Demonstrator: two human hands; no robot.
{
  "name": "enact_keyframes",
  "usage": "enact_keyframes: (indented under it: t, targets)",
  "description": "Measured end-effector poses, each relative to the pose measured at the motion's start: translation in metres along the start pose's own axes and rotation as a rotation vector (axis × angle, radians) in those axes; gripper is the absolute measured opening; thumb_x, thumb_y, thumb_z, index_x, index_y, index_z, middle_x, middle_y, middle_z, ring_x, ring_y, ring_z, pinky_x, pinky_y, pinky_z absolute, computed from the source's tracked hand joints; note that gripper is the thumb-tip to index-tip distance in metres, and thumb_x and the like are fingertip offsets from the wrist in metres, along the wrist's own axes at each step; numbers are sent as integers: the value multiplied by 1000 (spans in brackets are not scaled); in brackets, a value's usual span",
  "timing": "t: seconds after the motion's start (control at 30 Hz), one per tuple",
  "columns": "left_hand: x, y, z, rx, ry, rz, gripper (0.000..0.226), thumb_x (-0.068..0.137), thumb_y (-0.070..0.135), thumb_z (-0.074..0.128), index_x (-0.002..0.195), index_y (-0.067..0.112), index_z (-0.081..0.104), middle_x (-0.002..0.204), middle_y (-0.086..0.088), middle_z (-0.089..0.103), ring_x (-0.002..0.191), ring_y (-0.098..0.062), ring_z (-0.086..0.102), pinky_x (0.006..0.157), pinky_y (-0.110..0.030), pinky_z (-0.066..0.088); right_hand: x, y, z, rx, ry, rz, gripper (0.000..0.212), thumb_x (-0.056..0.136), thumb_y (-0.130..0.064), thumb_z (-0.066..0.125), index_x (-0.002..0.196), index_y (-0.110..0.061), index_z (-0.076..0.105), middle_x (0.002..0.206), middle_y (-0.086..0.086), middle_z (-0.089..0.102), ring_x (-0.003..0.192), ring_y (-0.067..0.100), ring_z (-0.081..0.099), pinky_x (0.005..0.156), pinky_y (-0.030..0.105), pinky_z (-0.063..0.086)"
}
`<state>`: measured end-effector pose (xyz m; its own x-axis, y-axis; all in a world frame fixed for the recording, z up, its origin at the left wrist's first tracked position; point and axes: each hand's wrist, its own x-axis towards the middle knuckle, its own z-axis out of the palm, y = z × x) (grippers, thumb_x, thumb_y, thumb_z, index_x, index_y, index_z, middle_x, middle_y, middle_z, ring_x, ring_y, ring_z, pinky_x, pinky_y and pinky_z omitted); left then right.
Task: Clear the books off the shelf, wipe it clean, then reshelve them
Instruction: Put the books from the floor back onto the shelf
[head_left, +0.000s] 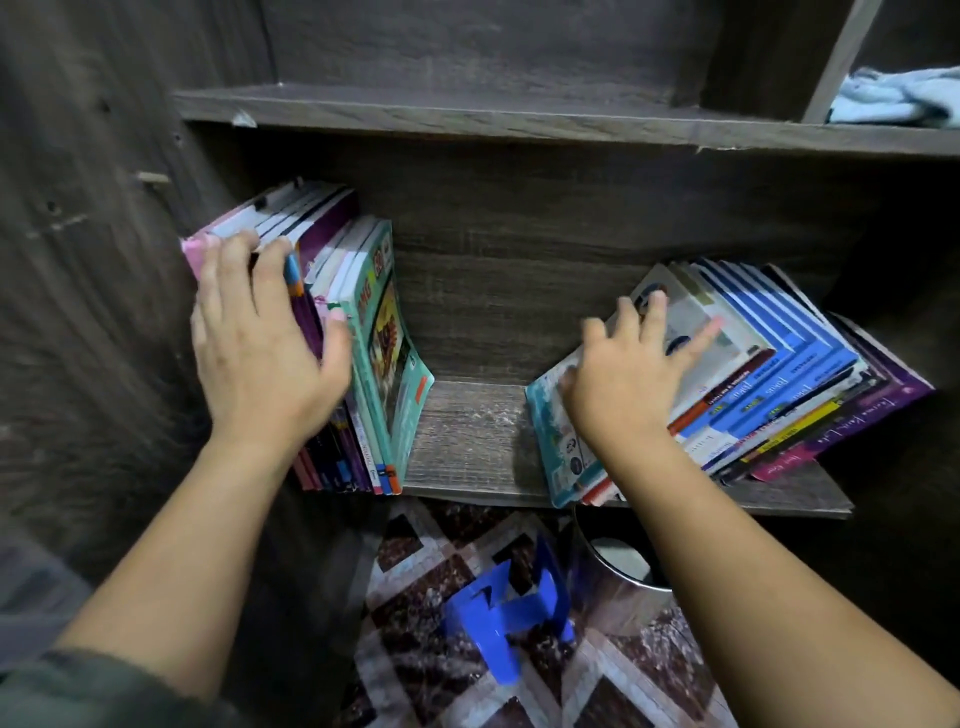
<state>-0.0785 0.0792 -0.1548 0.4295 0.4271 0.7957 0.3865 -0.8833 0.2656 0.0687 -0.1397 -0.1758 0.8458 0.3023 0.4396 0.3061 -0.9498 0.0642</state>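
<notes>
While its fingers (239, 249) curl over the tops of the upright row of thin colourful books (363, 322) at the left, thumb clamped against the teal cover, the left hand (265, 343) has a firm grasp there. Over at the right, the right hand (623, 384) lies spread flat on the leaning pile of blue-spined books (779, 364), pressing, not clasping. Both lots sit on the dark wood-grain shelf (467, 431), with a bare, whitish-dusty gap between them. A light blue cloth (898, 96) lies far up right, so clearing looks barely begun; wiping and reshelving are left, I'd say. Spines carry lettering and the teal cover big orange letters, all too blurred to read.
</notes>
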Motion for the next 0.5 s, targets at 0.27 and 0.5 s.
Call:
enact_keyframes:
  t: [0.27,0.5]
  targets:
    - [-1,-11,-5,-83,55,-69,69,77,-2,44,145,-1,31,155,-18,23,145,-33,17,118,-35,15,3,-102,-38,708,35,-670,78,79,-13,65,149,-14,32,155,9,29,144,26,24,116,47,26]
    - [0,-25,-4,-114,66,7,69,74,-5,48,142,-4,36,150,-18,35,144,-29,22,116,-16,4,6,-136,-40,860,-159,-719,73,85,-19,55,150,-34,25,162,-2,12,143,20,26,106,37,37]
